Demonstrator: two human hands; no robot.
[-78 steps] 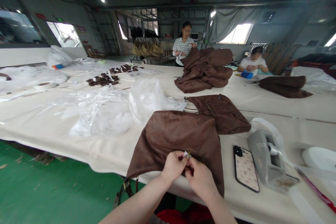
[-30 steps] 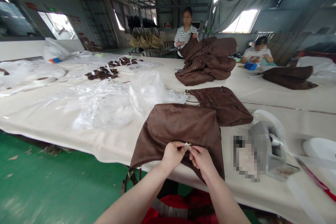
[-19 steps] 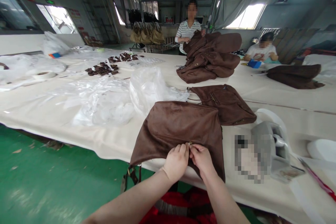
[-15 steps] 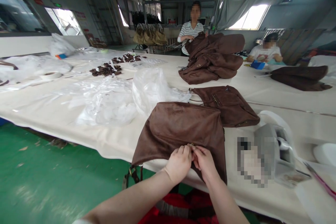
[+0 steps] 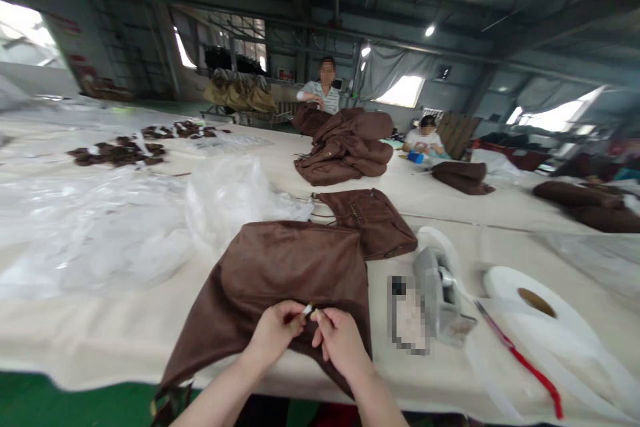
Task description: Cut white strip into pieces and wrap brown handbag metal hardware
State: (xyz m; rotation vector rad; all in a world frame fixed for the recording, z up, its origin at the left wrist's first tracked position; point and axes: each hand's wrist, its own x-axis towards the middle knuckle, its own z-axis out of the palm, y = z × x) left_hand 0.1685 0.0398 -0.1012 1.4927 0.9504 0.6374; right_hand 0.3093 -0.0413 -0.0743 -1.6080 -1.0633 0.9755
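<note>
Brown bag [image 5: 295, 260] appears at a handling step: left hand [image 5: 273, 335] pinches white tab [image 5: 307, 310], right hand [image 5: 341, 341] grip unclear; next move needs steadiness.

"Bearing surface?"
"Counter [image 5: 425, 373], pale cover."
"Items directly on it, left side?"
"Clear plastic sheeting [image 5: 100, 233], small brown pieces [image 5: 120, 151]."
"Centre and right?"
"Brown bags [image 5: 295, 260], a tape dispenser [image 5: 437, 300], a white roll [image 5: 563, 327], a red-handled tool [image 5: 515, 348]."
</note>
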